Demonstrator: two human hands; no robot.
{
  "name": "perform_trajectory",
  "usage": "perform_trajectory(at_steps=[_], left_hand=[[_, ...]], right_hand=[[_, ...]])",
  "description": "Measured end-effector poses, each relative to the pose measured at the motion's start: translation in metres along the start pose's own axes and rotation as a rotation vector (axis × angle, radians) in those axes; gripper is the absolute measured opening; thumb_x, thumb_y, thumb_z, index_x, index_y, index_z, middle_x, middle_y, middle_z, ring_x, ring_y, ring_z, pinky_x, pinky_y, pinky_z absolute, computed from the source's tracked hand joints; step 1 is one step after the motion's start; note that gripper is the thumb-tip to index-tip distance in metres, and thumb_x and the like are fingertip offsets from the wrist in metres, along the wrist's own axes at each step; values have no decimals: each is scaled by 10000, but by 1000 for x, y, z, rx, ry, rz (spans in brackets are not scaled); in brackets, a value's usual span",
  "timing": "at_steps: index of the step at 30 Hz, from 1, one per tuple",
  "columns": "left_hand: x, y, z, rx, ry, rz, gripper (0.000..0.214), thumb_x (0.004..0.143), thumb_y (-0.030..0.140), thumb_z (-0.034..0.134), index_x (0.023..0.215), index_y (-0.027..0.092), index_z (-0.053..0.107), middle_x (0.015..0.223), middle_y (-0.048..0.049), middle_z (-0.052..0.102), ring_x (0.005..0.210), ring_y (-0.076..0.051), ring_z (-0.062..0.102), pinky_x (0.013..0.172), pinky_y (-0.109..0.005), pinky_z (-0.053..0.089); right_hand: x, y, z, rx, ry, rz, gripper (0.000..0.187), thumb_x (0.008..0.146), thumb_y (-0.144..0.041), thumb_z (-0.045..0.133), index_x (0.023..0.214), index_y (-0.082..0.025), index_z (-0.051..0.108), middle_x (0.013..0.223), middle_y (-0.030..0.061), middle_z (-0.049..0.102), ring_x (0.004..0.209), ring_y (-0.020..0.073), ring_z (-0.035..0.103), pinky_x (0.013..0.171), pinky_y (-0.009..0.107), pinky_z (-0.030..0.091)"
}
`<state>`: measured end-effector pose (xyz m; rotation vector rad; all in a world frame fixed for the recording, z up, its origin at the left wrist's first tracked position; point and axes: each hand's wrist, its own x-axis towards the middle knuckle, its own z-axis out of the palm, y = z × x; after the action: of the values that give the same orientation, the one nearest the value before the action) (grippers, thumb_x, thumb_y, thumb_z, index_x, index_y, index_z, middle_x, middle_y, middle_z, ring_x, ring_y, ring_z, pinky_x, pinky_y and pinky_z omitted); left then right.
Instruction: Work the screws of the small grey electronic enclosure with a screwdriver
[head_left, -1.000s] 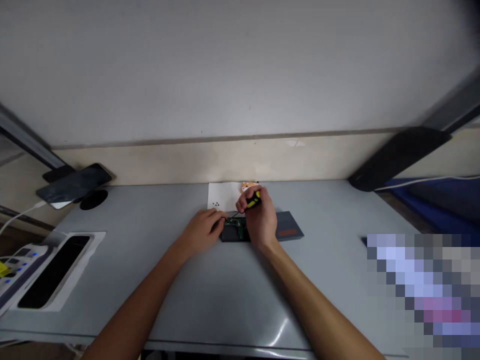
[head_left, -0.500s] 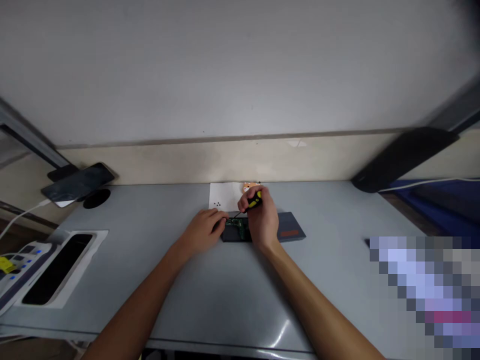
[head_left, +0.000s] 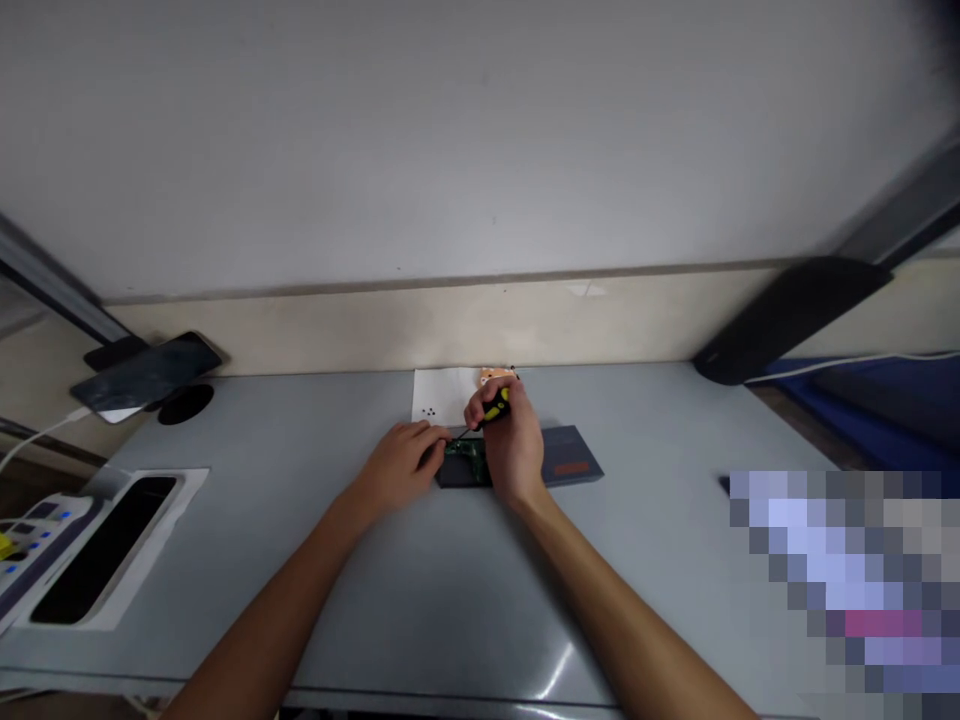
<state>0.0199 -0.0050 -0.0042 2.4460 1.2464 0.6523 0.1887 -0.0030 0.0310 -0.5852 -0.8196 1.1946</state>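
A dark grey slab-shaped electronic device point(head_left: 559, 445) lies on the table, with a reddish label at its right. Its left part shows a green circuit board point(head_left: 472, 460). My right hand point(head_left: 517, 445) is wrapped round a black and yellow screwdriver point(head_left: 497, 406), whose thin shaft slants down left to the board; the tip is too small to see clearly. At the device's left end, my left hand point(head_left: 401, 465) presses its fingers together on the corner. Several tiny dark screws point(head_left: 428, 412) lie on a white paper point(head_left: 442, 390) behind the device.
An orange and white cartoon figure point(head_left: 491, 376) shows behind my right hand. At the left are a propped phone point(head_left: 150, 372), a black-screened phone-like slab point(head_left: 105, 550) and a power strip point(head_left: 45, 545). A black cylinder point(head_left: 787, 320) leans at the back right on the grey table point(head_left: 420, 600).
The whole view has shifted slightly. Both hands keep nearly the same places, the screwdriver still angled down at the board.
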Motion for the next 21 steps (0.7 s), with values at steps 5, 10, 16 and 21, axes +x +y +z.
perform_trajectory(at_steps=[5, 10, 16, 21], left_hand=[[-1, -1, -1, 0, -7, -2, 257, 1044, 224, 446, 1172, 235, 669, 1062, -49, 731, 991, -214, 687, 927, -385, 502], [0, 1, -1, 13, -2, -2, 252, 1031, 203, 463, 1163, 239, 674, 1066, -51, 737, 1011, -219, 690, 939, -389, 497], [0, 0, -1, 13, 2, -1, 257, 1038, 212, 459, 1171, 235, 677, 1042, -46, 731, 972, -212, 683, 914, -379, 500], [-1, 0, -1, 23, -1, -1, 258, 1040, 216, 455, 1169, 228, 678, 1040, -46, 731, 964, -213, 683, 912, -383, 496]], right_hand=[[2, -3, 0, 10, 23, -22, 340, 998, -532, 526, 813, -250, 567, 678, -12, 497, 603, 140, 471, 599, 286, 422], [2, -6, 0, -7, 23, -27, 341, 1005, -516, 516, 802, -246, 565, 673, -15, 489, 615, 137, 473, 619, 287, 423], [-2, -7, 3, -4, -2, -11, 336, 1016, -500, 497, 813, -244, 576, 699, -6, 504, 643, 143, 494, 637, 291, 439], [-3, -8, 3, 31, -21, -11, 331, 1022, -482, 498, 813, -238, 579, 706, -8, 505, 648, 138, 501, 646, 285, 438]])
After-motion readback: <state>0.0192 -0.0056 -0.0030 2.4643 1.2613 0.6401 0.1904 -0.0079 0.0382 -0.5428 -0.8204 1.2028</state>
